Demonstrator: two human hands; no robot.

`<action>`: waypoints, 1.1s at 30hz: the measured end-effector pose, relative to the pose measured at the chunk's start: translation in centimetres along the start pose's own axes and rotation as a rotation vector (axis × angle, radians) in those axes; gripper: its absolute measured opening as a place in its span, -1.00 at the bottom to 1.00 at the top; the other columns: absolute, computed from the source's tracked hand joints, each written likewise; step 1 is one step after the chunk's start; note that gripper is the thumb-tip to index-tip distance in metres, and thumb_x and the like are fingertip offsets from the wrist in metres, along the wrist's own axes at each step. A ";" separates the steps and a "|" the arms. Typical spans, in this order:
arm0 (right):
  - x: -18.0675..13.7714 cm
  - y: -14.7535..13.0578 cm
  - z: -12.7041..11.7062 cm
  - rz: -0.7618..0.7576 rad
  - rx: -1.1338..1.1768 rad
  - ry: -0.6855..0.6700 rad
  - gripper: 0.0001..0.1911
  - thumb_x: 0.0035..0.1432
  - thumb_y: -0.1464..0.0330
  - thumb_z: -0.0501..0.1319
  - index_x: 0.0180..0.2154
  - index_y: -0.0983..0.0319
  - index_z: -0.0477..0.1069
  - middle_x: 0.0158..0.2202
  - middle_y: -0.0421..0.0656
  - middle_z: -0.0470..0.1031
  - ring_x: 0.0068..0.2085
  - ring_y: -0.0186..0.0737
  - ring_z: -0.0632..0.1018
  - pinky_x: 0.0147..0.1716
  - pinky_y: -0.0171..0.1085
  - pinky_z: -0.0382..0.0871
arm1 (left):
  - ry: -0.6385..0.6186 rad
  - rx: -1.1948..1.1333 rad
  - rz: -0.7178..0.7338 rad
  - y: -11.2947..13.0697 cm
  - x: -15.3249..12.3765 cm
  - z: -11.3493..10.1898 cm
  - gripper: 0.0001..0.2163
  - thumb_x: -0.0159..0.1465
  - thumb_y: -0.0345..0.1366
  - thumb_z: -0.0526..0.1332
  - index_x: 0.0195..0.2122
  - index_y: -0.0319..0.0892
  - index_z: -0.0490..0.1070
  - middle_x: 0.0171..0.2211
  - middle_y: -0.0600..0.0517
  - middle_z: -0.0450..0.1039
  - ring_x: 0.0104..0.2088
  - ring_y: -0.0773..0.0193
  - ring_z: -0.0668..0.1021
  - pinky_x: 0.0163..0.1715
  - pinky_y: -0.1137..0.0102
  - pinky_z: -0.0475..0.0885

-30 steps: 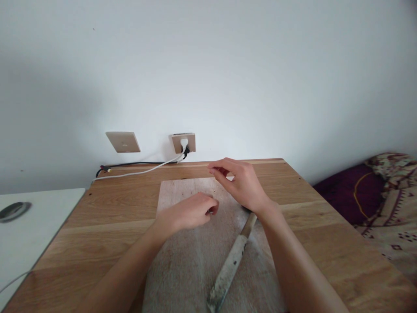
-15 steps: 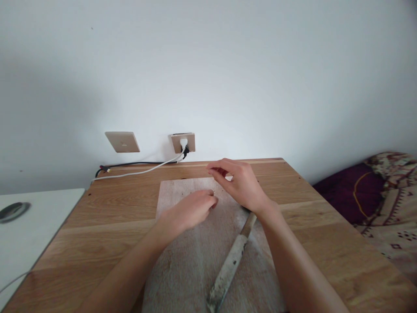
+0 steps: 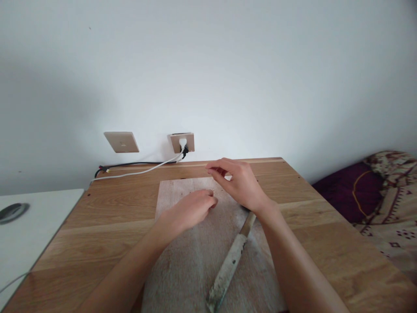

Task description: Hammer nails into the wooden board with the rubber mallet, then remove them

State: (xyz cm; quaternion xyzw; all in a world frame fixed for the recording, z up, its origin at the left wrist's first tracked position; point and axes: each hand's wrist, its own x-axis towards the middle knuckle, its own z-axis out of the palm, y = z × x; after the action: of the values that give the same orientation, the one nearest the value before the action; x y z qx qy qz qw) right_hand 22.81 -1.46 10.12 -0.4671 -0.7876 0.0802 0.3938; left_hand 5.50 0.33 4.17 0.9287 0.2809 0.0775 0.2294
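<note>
My left hand (image 3: 189,209) rests on a pale cutting board (image 3: 189,261), fingers curled together in a pinch on something too small to make out. My right hand (image 3: 239,182) hovers just beyond it over the board's far edge, fingers pinched on a small red piece (image 3: 222,171). A knife (image 3: 230,263) with a wooden handle and a smeared blade lies diagonally on the board, handle partly under my right wrist. Small dark specks dot the board near my fingers.
The board lies on a wooden table (image 3: 107,208) against a white wall. A white cable (image 3: 137,172) and a black one run from a wall socket (image 3: 182,142) along the table's back edge. A white surface (image 3: 29,226) adjoins at left, patterned bedding (image 3: 378,195) at right.
My left hand has slid slightly forward on the board toward my right hand. The right hand and the knife have stayed where they were.
</note>
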 end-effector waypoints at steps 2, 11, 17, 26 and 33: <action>0.0 0.0 0.0 -0.006 0.003 0.001 -0.83 0.38 0.43 0.21 -0.15 0.19 0.60 -0.30 -0.18 0.66 -0.35 -0.28 0.59 -0.26 -0.30 0.44 | -0.011 0.017 -0.005 0.1 0.0 -0.1 -0.74 0.21 -0.60 0.08 -0.41 -0.13 0.46 -0.30 -0.04 0.49 -0.24 0.13 0.51 -0.23 0.29 0.33; -0.1 0.1 0.0 0.002 0.014 -0.015 -0.83 0.38 0.44 0.21 -0.14 0.20 0.60 -0.27 -0.17 0.67 -0.33 -0.27 0.60 -0.24 -0.29 0.44 | 0.062 -0.169 -0.028 -0.3 0.0 0.3 -0.76 0.19 -0.61 0.14 -0.45 -0.12 0.45 -0.34 0.01 0.46 -0.26 0.16 0.50 -0.20 0.30 0.33; -0.1 0.0 0.0 -0.006 0.009 -0.006 -0.83 0.37 0.47 0.23 -0.13 0.21 0.61 -0.28 -0.17 0.67 -0.34 -0.28 0.60 -0.25 -0.30 0.43 | 0.030 -0.046 0.008 -0.3 -0.1 0.0 -0.77 0.24 -0.61 0.14 -0.37 -0.15 0.50 -0.28 -0.03 0.51 -0.21 0.12 0.55 -0.16 0.29 0.38; 0.0 0.3 0.1 -0.022 0.016 0.007 -0.84 0.36 0.48 0.24 -0.14 0.23 0.61 -0.29 -0.16 0.67 -0.35 -0.28 0.60 -0.27 -0.30 0.44 | 0.031 0.098 0.055 -0.5 -0.3 -0.6 -0.79 0.34 -0.56 0.14 -0.24 -0.17 0.53 -0.19 -0.03 0.55 -0.16 0.13 0.60 -0.13 0.28 0.44; 0.1 0.2 0.1 -0.026 0.021 0.000 -0.85 0.36 0.49 0.25 -0.14 0.26 0.61 -0.29 -0.15 0.67 -0.35 -0.28 0.60 -0.27 -0.30 0.44 | 0.004 0.103 0.025 -0.1 -0.3 -1.3 -0.79 0.34 -0.55 0.14 -0.25 -0.16 0.53 -0.21 -0.03 0.56 -0.17 0.14 0.60 -0.16 0.30 0.44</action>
State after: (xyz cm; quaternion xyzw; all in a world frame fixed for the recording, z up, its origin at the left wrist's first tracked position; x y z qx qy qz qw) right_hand 22.81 -1.29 9.99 -0.4527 -0.7927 0.0836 0.3997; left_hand 4.88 0.74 5.29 0.9425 0.2735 0.0674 0.1797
